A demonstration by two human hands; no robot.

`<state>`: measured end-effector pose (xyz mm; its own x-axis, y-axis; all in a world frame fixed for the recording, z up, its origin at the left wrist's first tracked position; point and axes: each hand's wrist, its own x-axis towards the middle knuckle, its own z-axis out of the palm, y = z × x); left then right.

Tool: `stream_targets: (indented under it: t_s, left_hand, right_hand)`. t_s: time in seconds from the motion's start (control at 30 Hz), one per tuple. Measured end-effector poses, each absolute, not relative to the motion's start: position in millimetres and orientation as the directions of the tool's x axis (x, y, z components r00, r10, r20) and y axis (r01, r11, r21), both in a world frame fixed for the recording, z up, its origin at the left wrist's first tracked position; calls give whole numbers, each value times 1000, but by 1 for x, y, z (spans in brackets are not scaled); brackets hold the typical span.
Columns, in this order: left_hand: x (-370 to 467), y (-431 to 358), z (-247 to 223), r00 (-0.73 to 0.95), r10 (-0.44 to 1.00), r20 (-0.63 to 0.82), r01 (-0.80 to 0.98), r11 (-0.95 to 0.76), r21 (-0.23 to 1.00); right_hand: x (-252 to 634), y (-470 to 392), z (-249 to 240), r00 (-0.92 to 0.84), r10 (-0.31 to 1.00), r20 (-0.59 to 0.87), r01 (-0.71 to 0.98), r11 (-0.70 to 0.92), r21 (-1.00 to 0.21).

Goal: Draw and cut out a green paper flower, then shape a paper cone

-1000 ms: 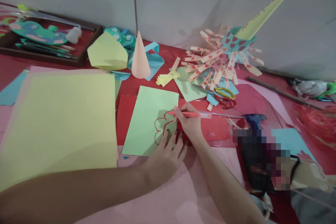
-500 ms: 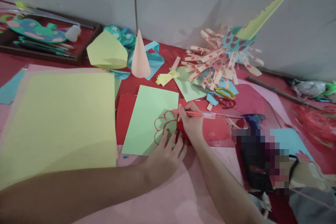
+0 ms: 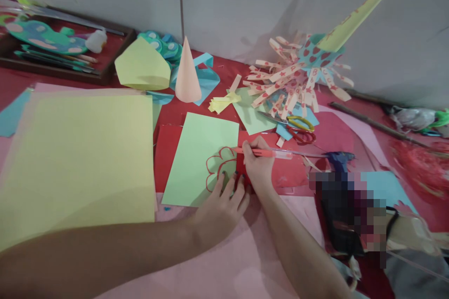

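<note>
A light green paper sheet (image 3: 198,149) lies on red paper in the middle of the table. A red scalloped outline (image 3: 215,168) is drawn at its lower right corner. My right hand (image 3: 257,166) grips a red pen (image 3: 270,153), its tip on the sheet's right edge at the outline's upper end. My left hand (image 3: 220,210) lies flat with spread fingers, pressing down the sheet's lower right corner beside the outline.
A large yellow sheet (image 3: 77,159) covers the left. A peach paper cone (image 3: 187,74), a folded yellow paper (image 3: 142,67), scissors (image 3: 298,128), a strip-covered paper craft (image 3: 298,77) and a blue glue gun (image 3: 338,159) lie behind and to the right. A wooden tray (image 3: 112,63) sits far left.
My right hand with the pen has slid a little to the right along the outline's top. My left hand stays pressed on the sheet.
</note>
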<state>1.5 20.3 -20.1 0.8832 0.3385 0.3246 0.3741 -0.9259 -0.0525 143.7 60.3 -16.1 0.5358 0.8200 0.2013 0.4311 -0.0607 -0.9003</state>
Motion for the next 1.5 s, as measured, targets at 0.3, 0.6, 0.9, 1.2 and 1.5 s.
stream_targets:
  t_s: [0.3,0.6,0.9,1.2,1.5]
  left_hand:
    - [1,20,-19,884,341,320,373,-927,-44]
    - [2,21,-20,878,341,334,378,-925,-49]
    - [1,20,-19,887,340,312,373,-926,-51]
    - [2,21,-18,881,340,329,381,-922,-68]
    - [1,21,-19,887,338,315,371,-927,-50]
  right_hand:
    - [145,59,-18,541,818,195,428,-68,-901]
    - [144,57,-19,564,801,201,414,-64,-908]
    - [142,56,-16,585,787,194,401,-73,-913]
    - [141,56,-12,592,795,133,275,-44,-960]
    - [142,55,-12,597,788,150,294,-42,-955]
